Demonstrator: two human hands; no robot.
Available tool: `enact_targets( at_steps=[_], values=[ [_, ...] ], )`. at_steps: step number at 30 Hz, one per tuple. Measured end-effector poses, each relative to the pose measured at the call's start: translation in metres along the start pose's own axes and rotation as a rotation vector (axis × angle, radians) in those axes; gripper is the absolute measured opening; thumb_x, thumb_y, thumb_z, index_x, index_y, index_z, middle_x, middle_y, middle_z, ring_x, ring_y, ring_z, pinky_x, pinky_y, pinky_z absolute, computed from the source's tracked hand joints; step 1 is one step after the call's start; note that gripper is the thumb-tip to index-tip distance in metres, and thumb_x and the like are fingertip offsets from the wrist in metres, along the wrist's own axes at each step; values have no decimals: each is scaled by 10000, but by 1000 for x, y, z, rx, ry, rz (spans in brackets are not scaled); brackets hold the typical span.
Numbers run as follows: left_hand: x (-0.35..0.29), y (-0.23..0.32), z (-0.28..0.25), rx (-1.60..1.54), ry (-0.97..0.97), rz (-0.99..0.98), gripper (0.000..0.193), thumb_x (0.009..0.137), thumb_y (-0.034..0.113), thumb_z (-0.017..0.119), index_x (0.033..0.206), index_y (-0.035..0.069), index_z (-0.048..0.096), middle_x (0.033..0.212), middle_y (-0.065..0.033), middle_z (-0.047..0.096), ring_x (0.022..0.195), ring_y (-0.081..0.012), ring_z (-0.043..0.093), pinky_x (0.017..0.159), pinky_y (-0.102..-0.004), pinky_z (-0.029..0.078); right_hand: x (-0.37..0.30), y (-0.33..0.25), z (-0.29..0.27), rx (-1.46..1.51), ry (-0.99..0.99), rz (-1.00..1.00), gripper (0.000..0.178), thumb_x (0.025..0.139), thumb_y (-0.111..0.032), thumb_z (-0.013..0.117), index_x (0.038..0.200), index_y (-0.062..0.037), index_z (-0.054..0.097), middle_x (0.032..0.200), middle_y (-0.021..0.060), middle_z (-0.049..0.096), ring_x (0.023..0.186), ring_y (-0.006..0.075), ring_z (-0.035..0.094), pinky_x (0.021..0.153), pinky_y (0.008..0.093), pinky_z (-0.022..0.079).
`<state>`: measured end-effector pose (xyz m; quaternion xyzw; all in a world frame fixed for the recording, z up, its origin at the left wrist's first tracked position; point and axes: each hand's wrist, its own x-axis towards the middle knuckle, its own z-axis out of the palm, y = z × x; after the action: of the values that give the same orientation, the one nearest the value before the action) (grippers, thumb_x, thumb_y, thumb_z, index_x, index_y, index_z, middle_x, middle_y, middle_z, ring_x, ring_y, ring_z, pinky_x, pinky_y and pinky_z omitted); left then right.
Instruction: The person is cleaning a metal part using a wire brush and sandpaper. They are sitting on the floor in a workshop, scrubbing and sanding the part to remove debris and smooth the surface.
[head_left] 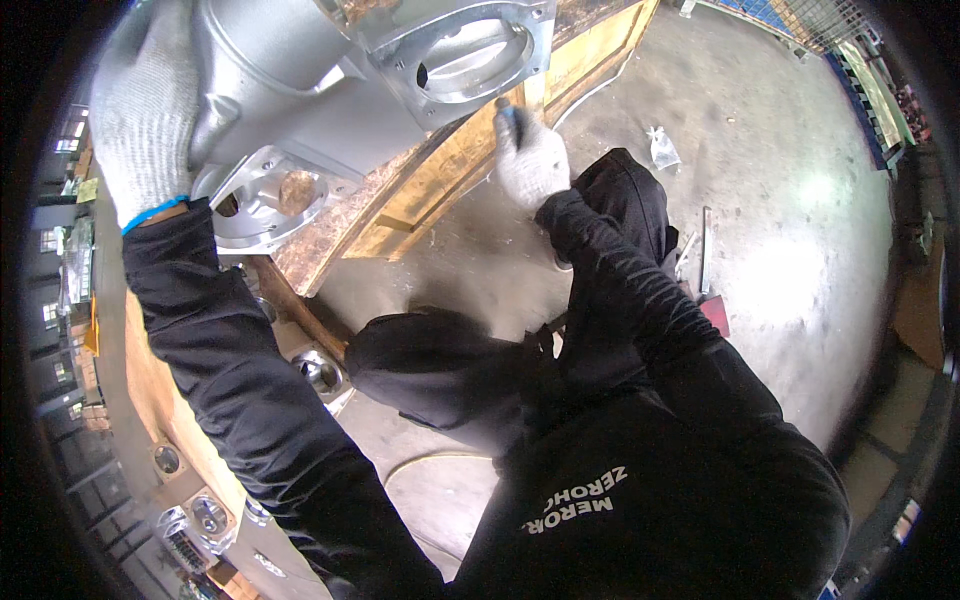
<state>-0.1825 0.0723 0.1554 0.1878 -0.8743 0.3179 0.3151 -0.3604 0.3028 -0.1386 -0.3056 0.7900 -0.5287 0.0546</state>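
Observation:
A large silver metal casting point(290, 110) with round flanged openings lies on a wooden crate point(410, 190) in front of me. My left hand point(150, 110), in a whitish knit glove with a blue cuff edge, rests against the casting's left side. Its fingertips are out of sight at the top edge. Beside the casting's right flanged opening point(470, 60), my right hand point(532, 165) is closed, also gloved. A small dark tip and a bit of blue show at its thumb; what it holds I cannot make out. Inside the lower flange point(265, 200) a brown patch shows.
A crumpled clear plastic bag point(662, 148) lies on the grey floor. Right of my knee are a thin bar point(706, 245) and a red piece point(715, 314). Several smaller metal parts point(208, 515) stand at lower left. A wire-mesh cage point(815, 20) is at the far right.

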Motion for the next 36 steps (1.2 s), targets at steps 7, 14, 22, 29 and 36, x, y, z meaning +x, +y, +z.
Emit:
enact_targets(
  at_steps=[7, 14, 22, 29, 36],
  values=[
    [4, 50, -24, -460, 103, -424, 281, 1023, 281, 631, 1254, 141, 707, 1183, -148, 719, 1061, -339, 701, 910, -416, 563, -6, -18, -11, 135, -133, -95, 475, 954, -393, 716, 1227, -17, 619, 954, 259, 725, 916, 426, 732, 810, 465, 584],
    [11, 68, -15, -45, 134, -180, 433, 997, 451, 608, 1180, 74, 716, 1088, -199, 717, 1006, -421, 698, 871, -500, 562, 98, -14, -55, 691, 193, 29, 447, 1044, -432, 637, 1200, -13, 627, 931, 15, 650, 838, 100, 572, 764, 272, 505],
    [11, 40, -24, -379, 50, -350, 299, 1031, 281, 595, 1219, 76, 702, 1177, -160, 722, 1055, -367, 701, 917, -426, 554, 58, -31, -35, 849, 58, 196, 447, 1061, -433, 613, 1285, -47, 600, 976, -3, 592, 851, 90, 518, 748, 270, 470],
    [-11, -31, -9, -725, -142, -432, 338, 1071, 256, 561, 1306, 43, 679, 1307, -126, 690, 1219, -229, 640, 1066, -341, 467, -11, -23, -79, 469, -338, -134, 444, 983, -287, 733, 1331, -52, 587, 1168, 144, 737, 1101, 225, 712, 936, 335, 549],
    [-14, -55, 19, -442, -106, -331, 376, 1016, 321, 633, 1258, 44, 716, 1344, -119, 655, 1236, -252, 631, 1062, -348, 461, 38, -10, -109, -332, -336, -470, 323, 989, -306, 671, 1263, -135, 655, 1083, 147, 742, 944, 381, 730, 792, 460, 598]
  ],
)
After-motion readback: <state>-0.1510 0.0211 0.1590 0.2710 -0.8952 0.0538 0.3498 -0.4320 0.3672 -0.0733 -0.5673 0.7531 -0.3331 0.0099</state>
